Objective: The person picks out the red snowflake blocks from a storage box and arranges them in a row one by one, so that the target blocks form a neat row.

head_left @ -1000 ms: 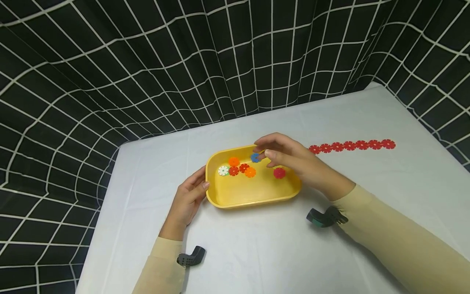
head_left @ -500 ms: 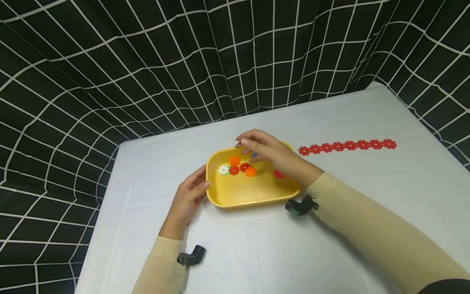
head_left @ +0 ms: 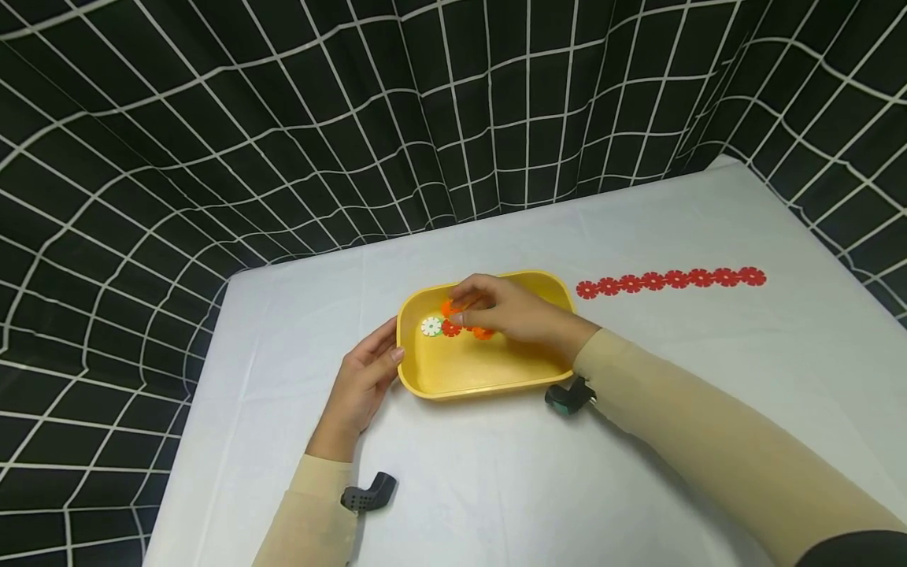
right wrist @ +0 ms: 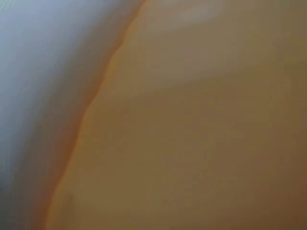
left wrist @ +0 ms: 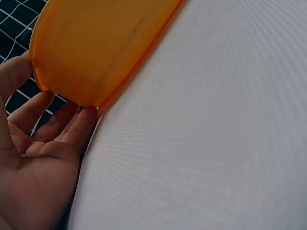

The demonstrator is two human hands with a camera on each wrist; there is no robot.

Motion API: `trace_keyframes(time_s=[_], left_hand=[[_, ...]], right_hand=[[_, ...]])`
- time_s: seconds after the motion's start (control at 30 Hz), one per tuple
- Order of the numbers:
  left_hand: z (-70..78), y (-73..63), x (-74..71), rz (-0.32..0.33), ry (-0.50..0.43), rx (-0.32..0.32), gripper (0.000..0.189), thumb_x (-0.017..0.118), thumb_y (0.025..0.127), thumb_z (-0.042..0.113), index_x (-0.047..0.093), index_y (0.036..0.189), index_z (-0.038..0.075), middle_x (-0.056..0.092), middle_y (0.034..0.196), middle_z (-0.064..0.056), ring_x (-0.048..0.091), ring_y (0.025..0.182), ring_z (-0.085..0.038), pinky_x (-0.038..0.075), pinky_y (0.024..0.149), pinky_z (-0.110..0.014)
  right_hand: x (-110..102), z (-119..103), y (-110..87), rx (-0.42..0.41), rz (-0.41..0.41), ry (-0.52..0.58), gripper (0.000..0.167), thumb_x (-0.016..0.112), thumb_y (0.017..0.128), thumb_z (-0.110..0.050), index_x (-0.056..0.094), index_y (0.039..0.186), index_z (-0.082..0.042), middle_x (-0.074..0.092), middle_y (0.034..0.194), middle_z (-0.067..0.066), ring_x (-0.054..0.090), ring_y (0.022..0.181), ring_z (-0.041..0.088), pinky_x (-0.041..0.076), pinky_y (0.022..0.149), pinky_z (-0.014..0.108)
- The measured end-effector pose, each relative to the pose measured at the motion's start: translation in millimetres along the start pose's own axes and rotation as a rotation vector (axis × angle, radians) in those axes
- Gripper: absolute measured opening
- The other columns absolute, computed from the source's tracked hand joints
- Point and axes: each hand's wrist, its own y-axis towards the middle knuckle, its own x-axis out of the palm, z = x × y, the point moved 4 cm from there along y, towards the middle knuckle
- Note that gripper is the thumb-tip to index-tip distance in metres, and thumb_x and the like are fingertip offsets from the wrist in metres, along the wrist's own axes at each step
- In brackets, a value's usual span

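Note:
A yellow tray [head_left: 482, 370] lies on the white-covered table. My left hand [head_left: 364, 386] grips its left end, thumb at the rim and fingers against the outer wall; the left wrist view shows this hand [left wrist: 43, 148] too. My right hand [head_left: 513, 311] reaches down into the tray, thumb and bent fingers around an orange notched disc [head_left: 448, 308]; whether they pinch it cannot be told. Close by lie a white disc [head_left: 431, 327], a red disc [head_left: 450, 328] and another orange disc [head_left: 483, 334]. The hand covers other pieces. Only blurred tray fills the right wrist view.
A row of several red notched discs [head_left: 653, 281], joined edge to edge, lies on the table [head_left: 496, 472] right of the tray. A black curtain with white grid lines [head_left: 453, 102] hangs behind the table and at both sides.
My right hand has moved left from the tray's right side, then down among the discs. The blue and pink discs have become hidden under it. My left hand keeps its hold on the tray.

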Motion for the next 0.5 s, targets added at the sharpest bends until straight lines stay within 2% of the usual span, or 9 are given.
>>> trace_keyframes(time_s=[0.27, 0.5], left_hand=[[0.9, -0.6, 1.1, 0.006, 0.009, -0.01, 0.057, 0.065, 0.106, 0.001, 0.05, 0.161, 0.001, 0.052, 0.162, -0.015, 0.05, 0.148, -0.03, 0.05, 0.113, -0.038], [0.7, 0.2, 1.4, -0.008, 0.003, -0.002, 0.058, 0.066, 0.106, 0.002, 0.049, 0.162, 0.0, 0.051, 0.163, -0.015, 0.048, 0.15, -0.031, 0.049, 0.114, -0.038]], right_hand=[[5, 8, 6.4, -0.028, 0.017, -0.234, 0.039, 0.081, 0.1, -0.011, 0.069, 0.137, -0.005, 0.069, 0.133, 0.006, 0.061, 0.126, 0.028, 0.049, 0.115, 0.043], [13, 8, 5.1, -0.082, 0.025, -0.482, 0.031, 0.076, 0.098, 0.003, 0.07, 0.127, -0.005, 0.068, 0.125, 0.006, 0.06, 0.12, 0.026, 0.05, 0.111, 0.04]])
